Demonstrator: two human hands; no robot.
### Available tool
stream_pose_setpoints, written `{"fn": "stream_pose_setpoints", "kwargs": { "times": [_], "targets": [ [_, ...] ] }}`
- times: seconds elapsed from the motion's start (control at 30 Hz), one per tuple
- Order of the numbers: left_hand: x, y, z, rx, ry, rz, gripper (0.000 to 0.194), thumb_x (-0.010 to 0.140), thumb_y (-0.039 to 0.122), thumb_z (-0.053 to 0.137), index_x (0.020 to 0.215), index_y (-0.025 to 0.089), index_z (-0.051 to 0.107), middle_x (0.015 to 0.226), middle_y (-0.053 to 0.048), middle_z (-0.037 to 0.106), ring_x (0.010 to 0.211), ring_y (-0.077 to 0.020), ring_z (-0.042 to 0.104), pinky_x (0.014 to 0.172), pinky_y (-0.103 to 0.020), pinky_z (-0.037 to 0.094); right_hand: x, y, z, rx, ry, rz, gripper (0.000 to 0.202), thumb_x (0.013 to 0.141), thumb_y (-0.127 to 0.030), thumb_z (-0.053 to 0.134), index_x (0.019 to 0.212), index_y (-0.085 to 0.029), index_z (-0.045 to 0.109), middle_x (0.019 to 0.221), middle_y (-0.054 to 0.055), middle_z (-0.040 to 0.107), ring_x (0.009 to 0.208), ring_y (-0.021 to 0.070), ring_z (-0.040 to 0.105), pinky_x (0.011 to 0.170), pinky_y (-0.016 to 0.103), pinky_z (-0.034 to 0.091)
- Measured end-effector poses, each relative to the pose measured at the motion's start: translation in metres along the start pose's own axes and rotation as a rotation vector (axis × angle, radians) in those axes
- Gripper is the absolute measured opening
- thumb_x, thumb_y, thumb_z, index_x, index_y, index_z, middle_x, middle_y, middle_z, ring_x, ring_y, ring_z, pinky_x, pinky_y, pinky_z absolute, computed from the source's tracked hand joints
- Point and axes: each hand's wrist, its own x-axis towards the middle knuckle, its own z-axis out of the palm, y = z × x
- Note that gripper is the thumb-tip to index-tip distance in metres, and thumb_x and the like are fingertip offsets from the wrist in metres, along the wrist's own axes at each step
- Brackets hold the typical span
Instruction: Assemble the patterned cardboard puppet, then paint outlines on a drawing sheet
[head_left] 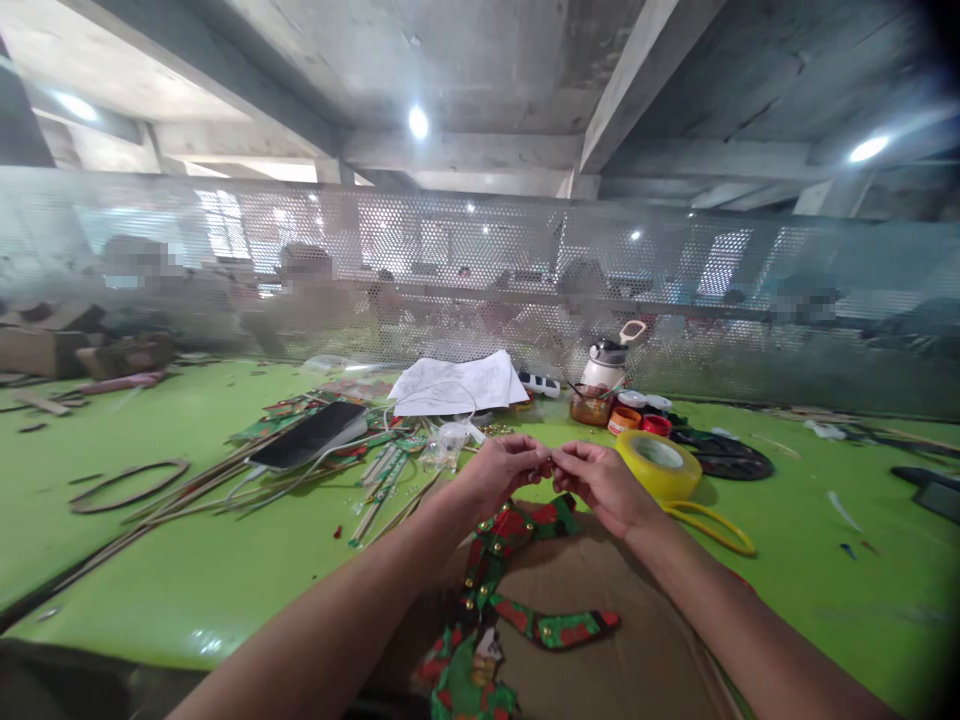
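Clock directions are read from the meeting point of the hands, with 12 o'clock straight ahead. The left hand (510, 467) enters from 7 o'clock and the right hand (596, 480) from 5 o'clock; both forearms converge, raised above the counter (247, 590). Left grip: thumb and fingers pressed together. Right grip: likewise, its tips meeting those of the left; any item between them is too small to identify. The red-and-green cutout (487, 570), with at least seven gold studs, lies at 6 to 7 o'clock on one cardboard sheet (600, 610). The left forearm hides part of the sheet; the right forearm crosses its right side. One yellow tape roll (660, 465) sits at 3 o'clock, near the right wrist, with one yellow band (712, 527) at 4 o'clock. At 2 o'clock stand two small pots, one orange (624, 420) and one red (657, 426), with two white lids (645, 400) behind them. One brown jar (590, 405) and one bottle (606, 367) stand at 1 o'clock. Papers (457, 385) lie at 11 o'clock. One phone (307, 437) lies at 9 o'clock among cables and sticks; the sticks are too overlapped to count. A perforated screen (465, 250) closes off the far side from 10 to 2 o'clock.
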Motion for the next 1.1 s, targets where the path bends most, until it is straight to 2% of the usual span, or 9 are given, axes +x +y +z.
{"fn": "stream_pose_setpoints", "kwargs": {
  "times": [0.27,0.4,0.57,0.97,1.1],
  "targets": [
    [0.0005,-0.0035,-0.0022,0.06,-0.043,0.007,0.033,0.059,0.033,0.083,0.07,0.008,0.065,0.064,-0.004,0.062,0.06,-0.0094,0.055,0.061,-0.023,0.038,0.0017,-0.0006,-0.0074,0.158,-0.085,0.129,0.026,0.061,-0.03,0.083,0.07,-0.013,0.065,0.059,-0.001,0.059,0.054,0.0079,0.052,0.058,0.023,0.044],
    [-0.0005,-0.001,-0.0037,0.036,-0.08,-0.054,0.032,0.059,0.032,0.084,0.072,0.008,0.067,0.067,-0.004,0.062,0.064,-0.0105,0.057,0.064,-0.023,0.04,0.0015,-0.0006,-0.0092,0.154,-0.116,0.141,0.026,0.062,-0.03,0.083,0.07,-0.013,0.064,0.065,0.0,0.061,0.056,0.0076,0.053,0.06,0.023,0.044],
    [-0.0037,0.0044,-0.0004,-0.006,-0.113,-0.043,0.03,0.06,0.03,0.083,0.071,0.007,0.067,0.067,-0.005,0.063,0.065,-0.0107,0.057,0.068,-0.024,0.042,0.0007,0.0007,-0.0073,0.209,-0.144,0.112,0.025,0.064,-0.031,0.082,0.071,-0.015,0.064,0.061,-0.001,0.058,0.058,0.0086,0.053,0.06,0.023,0.044],
    [-0.0023,0.0018,-0.0057,0.026,-0.14,-0.052,0.028,0.065,0.031,0.081,0.075,0.008,0.068,0.07,-0.005,0.063,0.068,-0.0117,0.059,0.068,-0.025,0.042,-0.0026,-0.0061,-0.0054,0.108,-0.12,0.087,0.027,0.065,-0.031,0.08,0.066,-0.014,0.06,0.055,-0.002,0.056,0.05,0.0084,0.05,0.053,0.022,0.04],
    [-0.0012,-0.0002,-0.0052,0.034,-0.097,-0.056,0.031,0.061,0.03,0.083,0.074,0.007,0.068,0.068,-0.005,0.063,0.066,-0.0113,0.059,0.067,-0.024,0.042,-0.0023,-0.0049,-0.0053,0.054,-0.081,0.075,0.027,0.064,-0.032,0.08,0.068,-0.014,0.06,0.055,-0.002,0.056,0.05,0.008,0.051,0.052,0.021,0.04]
  ]
}}
